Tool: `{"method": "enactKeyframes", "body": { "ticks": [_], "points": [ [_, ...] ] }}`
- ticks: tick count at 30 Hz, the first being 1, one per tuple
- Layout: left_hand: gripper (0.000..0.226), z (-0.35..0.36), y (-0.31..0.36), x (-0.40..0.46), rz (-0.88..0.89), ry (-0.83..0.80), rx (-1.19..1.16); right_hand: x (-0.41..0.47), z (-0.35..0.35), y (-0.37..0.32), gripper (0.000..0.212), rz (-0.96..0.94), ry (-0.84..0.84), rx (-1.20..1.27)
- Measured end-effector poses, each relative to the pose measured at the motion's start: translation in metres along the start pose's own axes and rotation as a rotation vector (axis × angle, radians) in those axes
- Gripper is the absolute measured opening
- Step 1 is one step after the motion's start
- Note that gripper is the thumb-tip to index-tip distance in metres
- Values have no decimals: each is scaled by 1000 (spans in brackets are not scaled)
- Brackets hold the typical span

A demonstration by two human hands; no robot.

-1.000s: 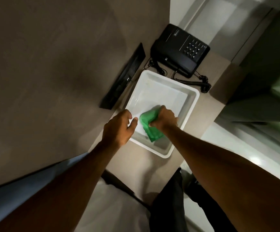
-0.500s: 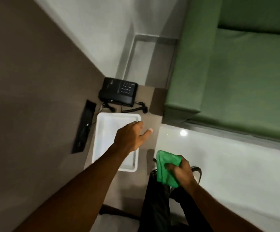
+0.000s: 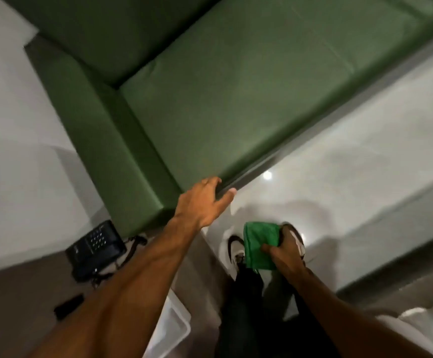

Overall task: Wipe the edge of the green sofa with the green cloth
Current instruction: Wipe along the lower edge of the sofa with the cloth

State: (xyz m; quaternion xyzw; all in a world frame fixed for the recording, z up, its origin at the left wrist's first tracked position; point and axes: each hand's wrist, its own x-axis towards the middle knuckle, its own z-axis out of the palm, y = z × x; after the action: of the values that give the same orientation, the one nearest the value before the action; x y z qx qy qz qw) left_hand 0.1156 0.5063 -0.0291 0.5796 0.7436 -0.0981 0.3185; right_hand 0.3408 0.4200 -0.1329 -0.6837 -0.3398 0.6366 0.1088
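Note:
The green sofa fills the upper middle of the head view, its armrest running down to the left and its front edge slanting toward the upper right. My left hand hangs in front of the sofa's near front corner, fingers spread, holding nothing; whether it touches the edge I cannot tell. My right hand is lower, over my shoes, gripping a bunched green cloth. The cloth is clear of the sofa.
A black telephone sits on the brown side table at lower left, beside the sofa's armrest. A white tray shows under my left forearm. Glossy white floor lies in front of the sofa. My shoes stand on it.
The view swung from the tray and telephone to the sofa. My right hand lifted the green cloth out of the tray. My left hand left the tray and moved up to the sofa's corner.

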Motion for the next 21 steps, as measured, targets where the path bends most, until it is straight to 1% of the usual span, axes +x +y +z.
{"method": "enactKeyframes", "body": {
  "ticks": [3, 5, 7, 10, 12, 17, 18, 21],
  "points": [
    [66, 2, 10, 33, 56, -32, 60, 22, 10, 7, 49, 37, -64, 146],
    [64, 2, 16, 54, 99, -55, 119, 33, 20, 7, 51, 62, -66, 245],
    [62, -3, 21, 73, 152, -72, 184, 43, 31, 3, 50, 116, -31, 332],
    [63, -13, 24, 98, 218, -105, 254, 56, 51, -5, 48, 161, 15, 386],
    [62, -18, 23, 114, 279, -119, 310, 69, 65, -8, 42, 188, 65, 424],
    [66, -14, 14, 152, 558, 2, 499, 113, 108, -9, 19, 313, 229, 510],
    [65, -9, 11, 157, 590, 18, 514, 121, 117, -9, 19, 311, 241, 515],
    [63, 17, 1, 172, 657, 44, 564, 148, 143, -2, 30, 291, 283, 548]
  ]
}}
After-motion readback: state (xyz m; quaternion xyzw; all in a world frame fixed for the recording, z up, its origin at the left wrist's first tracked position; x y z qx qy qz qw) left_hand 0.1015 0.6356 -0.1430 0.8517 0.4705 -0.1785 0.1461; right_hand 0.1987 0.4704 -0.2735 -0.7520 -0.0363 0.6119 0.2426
